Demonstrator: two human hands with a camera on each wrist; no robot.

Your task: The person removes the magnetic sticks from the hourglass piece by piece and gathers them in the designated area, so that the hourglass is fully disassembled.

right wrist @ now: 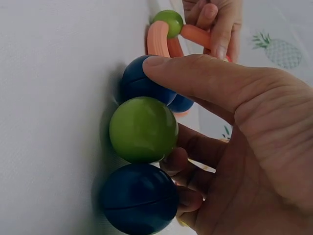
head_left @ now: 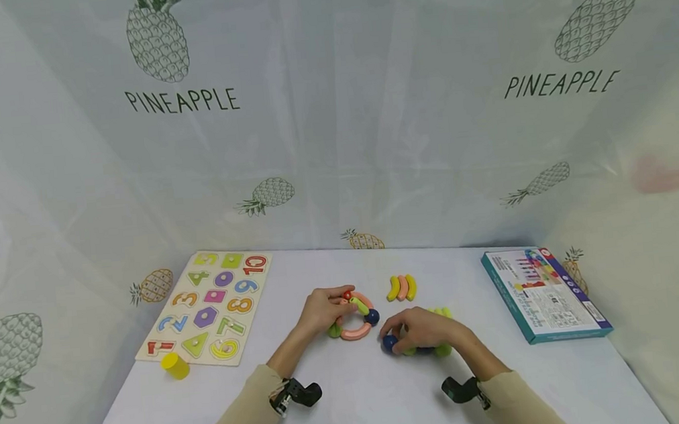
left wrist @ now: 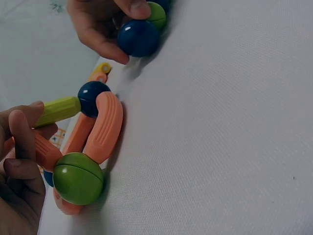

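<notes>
At mid-frame in the head view, the left hand (head_left: 322, 310) pinches a ridged yellow-green stick (left wrist: 61, 111) beside curved coral plastic-looking sticks (left wrist: 105, 129). Lower right of it, the right hand (head_left: 425, 328) has thumb and fingers closed round a glossy dark blue ball (left wrist: 138, 39) (smooth, so a slack thumb might let it roll). Uneven pulling could part the joints.

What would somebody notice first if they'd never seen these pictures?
Probably the colourful ring of sticks and balls in the middle of the white table, held by the left hand. Next might come the bright number board at the table's left, then the big pineapple drawings on the sheet behind.
</notes>
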